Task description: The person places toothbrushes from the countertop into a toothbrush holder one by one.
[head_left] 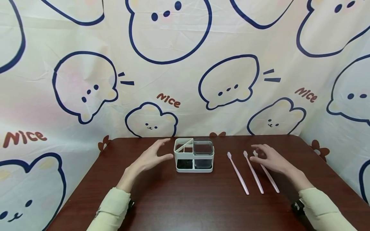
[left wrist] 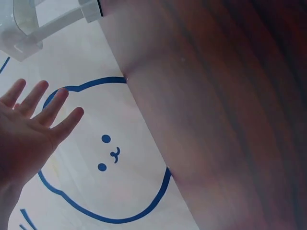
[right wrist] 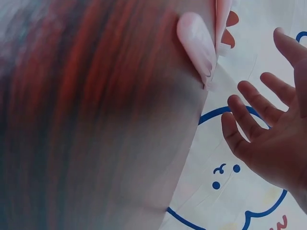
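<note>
A white holder with compartments and a clear cup [head_left: 203,147] stands upright near the table's back edge; part of the holder [left wrist: 57,23] shows at the top left of the left wrist view. Just left of it, my left hand [head_left: 150,157] is open and holds nothing. Three pink toothbrushes [head_left: 238,174] [head_left: 253,173] [head_left: 270,176] lie side by side to the holder's right. My right hand [head_left: 271,158], open with fingers spread, is over the head end of the rightmost one; whether it touches is unclear. In the right wrist view the palm [right wrist: 278,153] is empty.
The dark brown wooden table [head_left: 185,205] carries the holder and brushes. Behind it and at both sides hangs a pale cloth [head_left: 185,80] with blue-outlined cartoon bears, close beyond the back edge.
</note>
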Motion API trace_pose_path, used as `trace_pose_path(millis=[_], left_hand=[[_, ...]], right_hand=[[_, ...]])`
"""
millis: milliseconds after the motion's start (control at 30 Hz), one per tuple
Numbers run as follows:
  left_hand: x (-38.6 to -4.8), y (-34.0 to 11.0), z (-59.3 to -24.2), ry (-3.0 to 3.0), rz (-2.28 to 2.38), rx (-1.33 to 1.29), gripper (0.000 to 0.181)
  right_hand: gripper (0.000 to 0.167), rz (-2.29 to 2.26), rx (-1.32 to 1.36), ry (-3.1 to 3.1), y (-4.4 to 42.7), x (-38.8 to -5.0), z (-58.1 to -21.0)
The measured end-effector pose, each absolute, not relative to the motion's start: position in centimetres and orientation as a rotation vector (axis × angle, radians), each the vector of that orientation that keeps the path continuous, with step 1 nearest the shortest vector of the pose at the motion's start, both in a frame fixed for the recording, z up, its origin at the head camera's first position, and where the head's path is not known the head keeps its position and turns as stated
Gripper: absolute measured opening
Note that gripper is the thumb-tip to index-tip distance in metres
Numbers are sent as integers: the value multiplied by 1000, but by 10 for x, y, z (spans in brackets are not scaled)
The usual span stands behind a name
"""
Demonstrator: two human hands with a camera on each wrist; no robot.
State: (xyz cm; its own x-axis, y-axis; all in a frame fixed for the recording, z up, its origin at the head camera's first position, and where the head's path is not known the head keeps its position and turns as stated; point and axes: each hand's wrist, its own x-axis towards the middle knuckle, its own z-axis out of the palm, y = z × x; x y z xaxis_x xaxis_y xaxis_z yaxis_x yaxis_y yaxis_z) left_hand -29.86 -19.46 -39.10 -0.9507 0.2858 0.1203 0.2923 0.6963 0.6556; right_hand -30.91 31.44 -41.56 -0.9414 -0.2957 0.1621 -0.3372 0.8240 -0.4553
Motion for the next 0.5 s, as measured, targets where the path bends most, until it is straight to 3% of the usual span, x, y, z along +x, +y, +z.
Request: trace_pose_path(millis=[500], left_hand=[[-299, -186, -391, -2891, -1234, -541, 87]], right_hand=[[62, 776, 589, -2950, 327, -304, -418]])
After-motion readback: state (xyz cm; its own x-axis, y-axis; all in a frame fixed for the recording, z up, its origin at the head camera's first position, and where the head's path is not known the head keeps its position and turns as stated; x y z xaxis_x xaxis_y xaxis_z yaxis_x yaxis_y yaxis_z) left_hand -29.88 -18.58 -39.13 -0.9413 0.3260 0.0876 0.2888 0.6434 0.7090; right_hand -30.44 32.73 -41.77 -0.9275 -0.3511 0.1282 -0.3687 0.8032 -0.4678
